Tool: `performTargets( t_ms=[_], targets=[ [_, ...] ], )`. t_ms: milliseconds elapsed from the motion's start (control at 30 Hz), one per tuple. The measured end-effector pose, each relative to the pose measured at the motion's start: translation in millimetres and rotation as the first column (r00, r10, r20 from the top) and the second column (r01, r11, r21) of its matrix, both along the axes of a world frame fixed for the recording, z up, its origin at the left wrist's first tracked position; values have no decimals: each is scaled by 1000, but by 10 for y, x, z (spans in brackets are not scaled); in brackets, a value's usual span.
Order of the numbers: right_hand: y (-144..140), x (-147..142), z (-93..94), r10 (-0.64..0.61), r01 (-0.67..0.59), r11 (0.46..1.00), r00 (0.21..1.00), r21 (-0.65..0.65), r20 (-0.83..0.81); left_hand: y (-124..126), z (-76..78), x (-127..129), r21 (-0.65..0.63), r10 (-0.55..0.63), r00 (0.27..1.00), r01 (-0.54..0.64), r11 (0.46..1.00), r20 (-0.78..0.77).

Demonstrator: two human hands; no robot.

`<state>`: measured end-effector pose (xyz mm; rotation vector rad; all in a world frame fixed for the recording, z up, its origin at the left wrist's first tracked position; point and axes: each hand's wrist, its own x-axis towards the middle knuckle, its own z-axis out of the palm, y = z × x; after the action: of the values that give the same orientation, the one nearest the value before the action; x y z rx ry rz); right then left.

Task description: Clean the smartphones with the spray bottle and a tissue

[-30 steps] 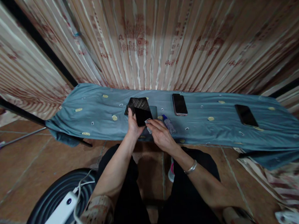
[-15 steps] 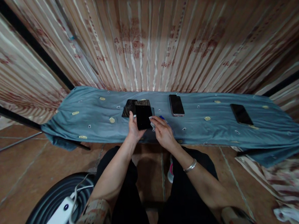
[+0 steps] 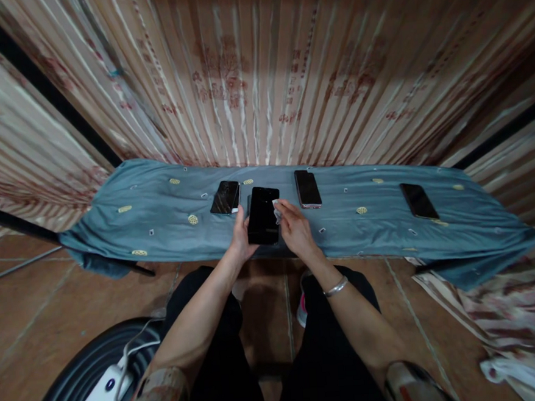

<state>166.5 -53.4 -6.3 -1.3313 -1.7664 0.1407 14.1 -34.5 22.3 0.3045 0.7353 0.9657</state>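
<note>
While a pleated beige curtain with red print rises before you, a long blue-green, yellow-patterned cloth covers the narrow table. Lower left, a round, ribbed black object bears a white oblong device. Your left hand grips a glossy black rectangular phone over the cloth's near side; one dark phone lies left of it, two dark phones right; your right hand pinches a crumpled whitish scrap at its right edge

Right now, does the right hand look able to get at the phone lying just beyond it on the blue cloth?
Probably yes: nothing visible stands between the right hand and that phone. The hand does pinch what looks like a pale wipe, which might hamper a grasp.
</note>
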Motion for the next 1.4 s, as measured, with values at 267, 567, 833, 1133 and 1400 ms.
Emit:
performTargets(
  t_ms=[267,567,833,1133,1400],
  targets=[
    [130,141,3,-64,65,997,997,-41,31,-52,-30,34,22,-101,995,101,995,-19],
    [170,159,21,-115,114,993,993,29,38,-97,-115,77,103,-141,989,146,984,-54],
    [204,124,50,-78,80,997,992,-15,99,-128,-119,103,69,-128,991,129,989,-28],
    [199,-15,116,-15,20,999,986,-28,164,-177,-64,193,37,-107,994,108,993,-31],
    [62,-155,179,78,-69,997,965,-45,249,-117,-57,192,43,-46,999,46,998,4]
  ],
)
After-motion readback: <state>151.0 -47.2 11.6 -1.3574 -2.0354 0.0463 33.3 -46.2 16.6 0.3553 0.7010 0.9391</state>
